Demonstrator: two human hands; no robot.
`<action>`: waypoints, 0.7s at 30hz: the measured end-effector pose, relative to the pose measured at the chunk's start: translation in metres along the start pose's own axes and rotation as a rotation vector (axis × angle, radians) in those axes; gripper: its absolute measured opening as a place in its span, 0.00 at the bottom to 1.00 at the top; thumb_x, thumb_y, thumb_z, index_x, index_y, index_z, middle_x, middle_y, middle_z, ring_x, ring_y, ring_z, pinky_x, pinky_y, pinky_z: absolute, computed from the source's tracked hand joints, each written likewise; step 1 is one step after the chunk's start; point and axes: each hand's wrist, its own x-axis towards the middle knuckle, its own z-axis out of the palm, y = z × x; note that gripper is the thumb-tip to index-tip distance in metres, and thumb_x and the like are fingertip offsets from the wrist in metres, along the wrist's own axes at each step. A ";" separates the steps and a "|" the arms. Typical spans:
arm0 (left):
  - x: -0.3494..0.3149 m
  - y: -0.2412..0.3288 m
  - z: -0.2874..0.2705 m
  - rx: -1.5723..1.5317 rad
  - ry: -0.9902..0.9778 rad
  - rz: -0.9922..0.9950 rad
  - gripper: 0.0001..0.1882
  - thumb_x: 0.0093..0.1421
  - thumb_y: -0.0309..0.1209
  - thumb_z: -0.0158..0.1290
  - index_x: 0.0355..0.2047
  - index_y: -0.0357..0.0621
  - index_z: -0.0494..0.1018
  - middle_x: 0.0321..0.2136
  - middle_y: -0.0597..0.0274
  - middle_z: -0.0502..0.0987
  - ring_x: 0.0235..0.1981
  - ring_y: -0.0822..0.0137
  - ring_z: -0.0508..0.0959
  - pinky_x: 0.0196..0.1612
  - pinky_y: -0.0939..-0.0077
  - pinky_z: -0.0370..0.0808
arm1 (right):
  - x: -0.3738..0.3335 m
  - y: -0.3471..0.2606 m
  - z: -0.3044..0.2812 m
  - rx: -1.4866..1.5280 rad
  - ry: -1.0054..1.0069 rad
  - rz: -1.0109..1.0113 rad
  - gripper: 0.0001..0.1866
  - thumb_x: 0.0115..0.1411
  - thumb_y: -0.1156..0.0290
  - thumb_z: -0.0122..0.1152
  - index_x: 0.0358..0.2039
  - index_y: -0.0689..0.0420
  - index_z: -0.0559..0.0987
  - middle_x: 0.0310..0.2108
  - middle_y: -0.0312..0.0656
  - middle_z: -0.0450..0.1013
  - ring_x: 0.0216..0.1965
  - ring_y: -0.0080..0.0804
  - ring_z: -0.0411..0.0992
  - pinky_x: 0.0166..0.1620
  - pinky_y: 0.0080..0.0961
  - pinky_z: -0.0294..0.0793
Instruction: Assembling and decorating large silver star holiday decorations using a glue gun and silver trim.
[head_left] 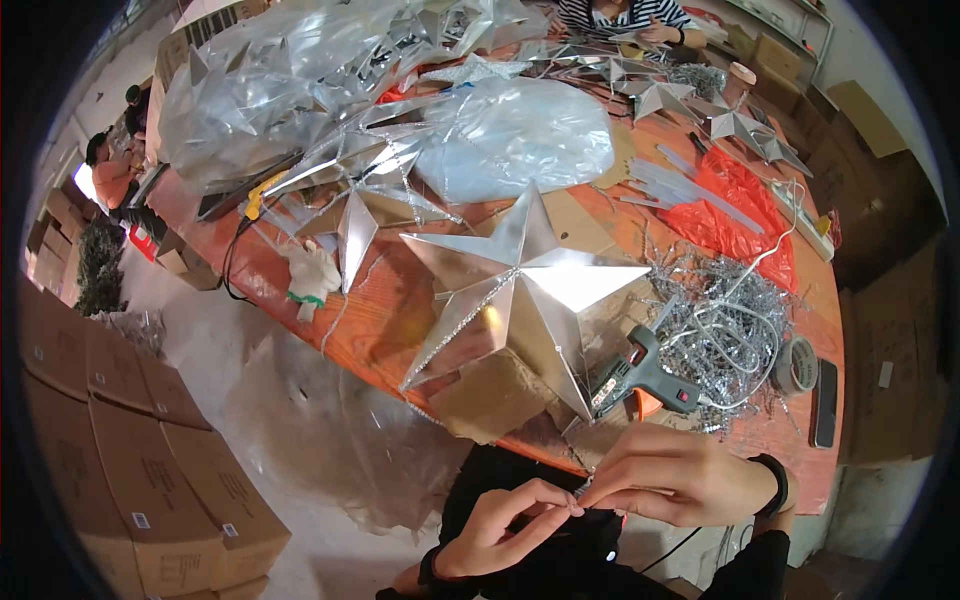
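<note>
My left hand [508, 528] and my right hand [672, 476] meet at the fingertips, just off the table's near edge. Both are closed in a pinch. A small silvery bit shows at the fingertips, too small to name. Beyond them a large shiny silver star [545, 238] lies on cardboard pieces [490, 400], with a beaded glittery trim along one of its ridges. A grey and black glue gun [655, 378] with an orange part rests close to my right hand. Behind it spreads a tangled heap of silver beaded trim [715, 320].
On the orange-red table [390, 350] are a tape roll [797, 365], a phone [823, 405], a red plastic bag [725, 205], a glove [310, 272] and bagged silver stars [300, 90]. A person [625, 18] sits across. Stacked cartons [150, 480] stand at left.
</note>
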 end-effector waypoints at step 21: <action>0.004 0.000 0.007 0.284 0.194 0.213 0.20 0.50 0.27 0.62 0.42 0.41 0.68 0.38 0.61 0.75 0.11 0.80 0.62 0.13 0.86 0.57 | -0.001 0.000 0.009 -0.050 -0.012 0.067 0.17 0.52 0.81 0.57 0.45 0.61 0.72 0.35 0.44 0.68 0.35 0.39 0.69 0.38 0.30 0.69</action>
